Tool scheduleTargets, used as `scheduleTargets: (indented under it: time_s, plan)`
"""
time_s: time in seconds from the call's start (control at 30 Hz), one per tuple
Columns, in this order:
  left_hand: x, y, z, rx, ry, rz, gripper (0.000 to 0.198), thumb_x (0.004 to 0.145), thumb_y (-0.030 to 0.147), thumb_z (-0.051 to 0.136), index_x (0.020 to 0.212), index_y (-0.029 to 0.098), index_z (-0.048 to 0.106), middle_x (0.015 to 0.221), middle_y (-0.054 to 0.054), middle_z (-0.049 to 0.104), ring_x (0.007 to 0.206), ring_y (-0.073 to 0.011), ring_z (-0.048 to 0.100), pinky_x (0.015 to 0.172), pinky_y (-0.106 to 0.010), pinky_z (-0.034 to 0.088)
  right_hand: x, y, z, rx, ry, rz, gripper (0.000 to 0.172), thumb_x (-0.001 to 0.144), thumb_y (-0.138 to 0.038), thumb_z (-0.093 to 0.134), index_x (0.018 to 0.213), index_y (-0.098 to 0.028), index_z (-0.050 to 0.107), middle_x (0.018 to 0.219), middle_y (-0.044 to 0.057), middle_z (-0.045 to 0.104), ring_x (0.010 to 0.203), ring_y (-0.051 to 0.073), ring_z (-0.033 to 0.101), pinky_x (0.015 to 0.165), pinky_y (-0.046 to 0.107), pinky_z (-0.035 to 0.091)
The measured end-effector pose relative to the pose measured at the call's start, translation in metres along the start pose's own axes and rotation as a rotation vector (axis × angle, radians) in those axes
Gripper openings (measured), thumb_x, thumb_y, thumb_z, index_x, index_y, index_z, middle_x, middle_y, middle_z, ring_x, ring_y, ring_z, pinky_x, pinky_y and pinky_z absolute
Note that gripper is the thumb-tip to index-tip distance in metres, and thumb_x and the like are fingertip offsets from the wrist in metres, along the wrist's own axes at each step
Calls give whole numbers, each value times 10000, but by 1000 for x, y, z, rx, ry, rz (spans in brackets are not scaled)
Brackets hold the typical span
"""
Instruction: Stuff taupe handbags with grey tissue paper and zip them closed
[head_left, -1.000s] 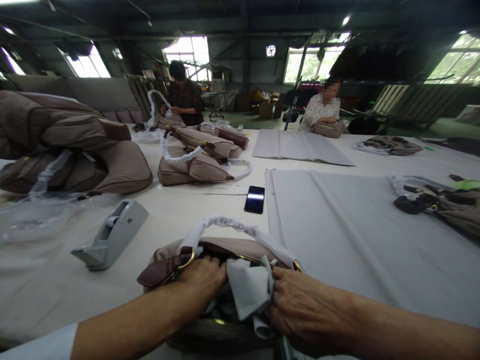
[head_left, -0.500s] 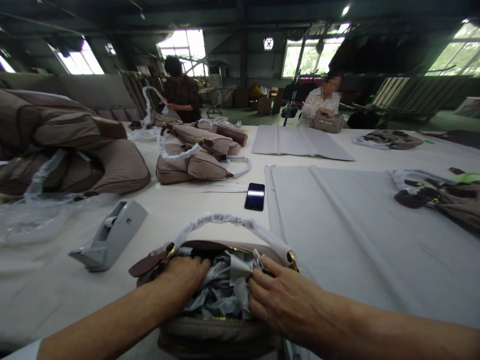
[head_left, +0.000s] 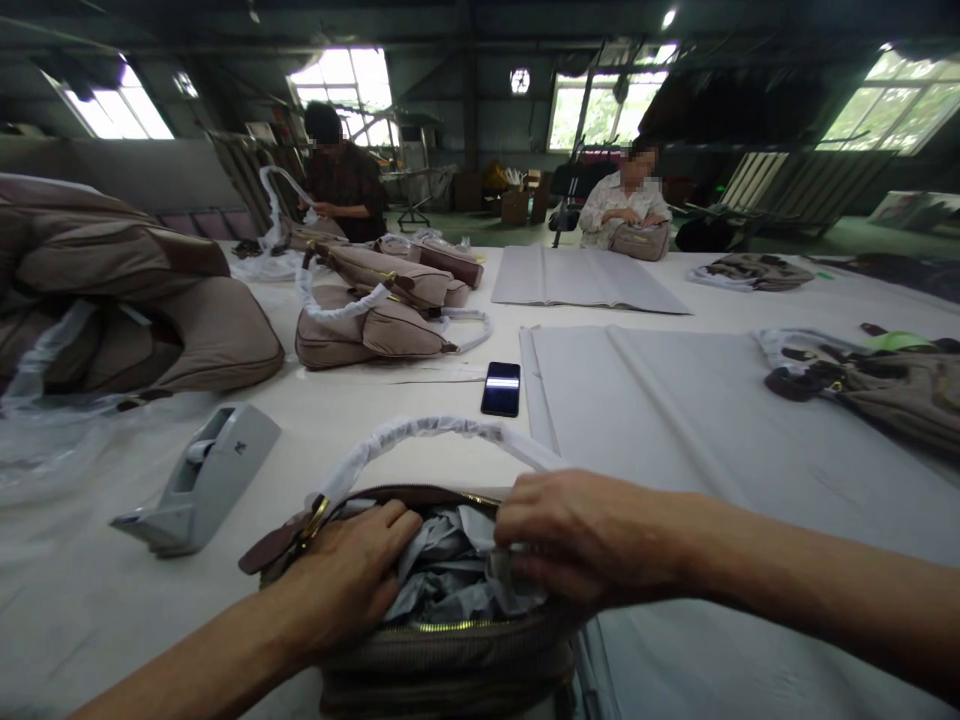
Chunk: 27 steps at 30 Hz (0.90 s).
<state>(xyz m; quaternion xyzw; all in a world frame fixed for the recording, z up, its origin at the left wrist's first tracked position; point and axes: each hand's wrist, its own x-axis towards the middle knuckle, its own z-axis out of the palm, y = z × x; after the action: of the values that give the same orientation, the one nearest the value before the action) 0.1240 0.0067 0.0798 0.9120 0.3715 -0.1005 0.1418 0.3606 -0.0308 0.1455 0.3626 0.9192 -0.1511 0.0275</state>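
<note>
A taupe handbag (head_left: 450, 660) stands unzipped in front of me, its gold-toothed zipper spread wide. Crumpled grey-white tissue paper (head_left: 454, 565) fills the opening. The bag's handle (head_left: 435, 428), wrapped in white, arches up behind it. My left hand (head_left: 367, 550) reaches over the left side of the opening against the paper; its fingertips are hidden inside. At the right end of the opening, my right hand (head_left: 570, 535) has its fingers curled closed, with some pale material by them. What it grips is partly hidden and blurred. A brown leather tab (head_left: 274, 550) hangs at the bag's left end.
A grey tape dispenser (head_left: 206, 480) stands to the left, and a phone (head_left: 501, 388) lies behind the bag. Large grey sheets (head_left: 660, 400) cover the table's right side. Stacked bags (head_left: 225, 330) crowd the left. Two people work across the table, each at a bag.
My right hand has lifted from the paper and curled at the bag's right edge, covering the handle's right end. The left hand has shifted slightly. The view has turned a little to the right.
</note>
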Motion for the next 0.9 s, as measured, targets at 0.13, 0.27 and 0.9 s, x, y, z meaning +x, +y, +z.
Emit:
scheduleTargets:
  time_s: [0.13,0.27,0.9]
  plan:
    - [11,23,-1,-172,163,272,316,633,67,428,894,200,547,931,-37,571,872,-200,524,786,-343,436,-22,19,-8,-60,282,181,181,877,-199,441,788,-135,585,777,68,614,755,152,544,747,293,415]
    - [30,48,4,-312,247,503,399,695,140,495,1086,215,516,1096,-42,572,980,-202,513,873,-348,416,-34,21,18,46,376,224,267,847,-366,524,979,-143,587,1128,134,569,1044,224,515,904,373,394]
    - [-21,-4,-21,249,86,380,306,807,488,515,750,187,505,769,-30,589,754,-208,540,828,-403,403,9,-32,72,-315,422,-123,348,716,-467,648,875,-159,611,787,88,651,699,229,607,663,374,515]
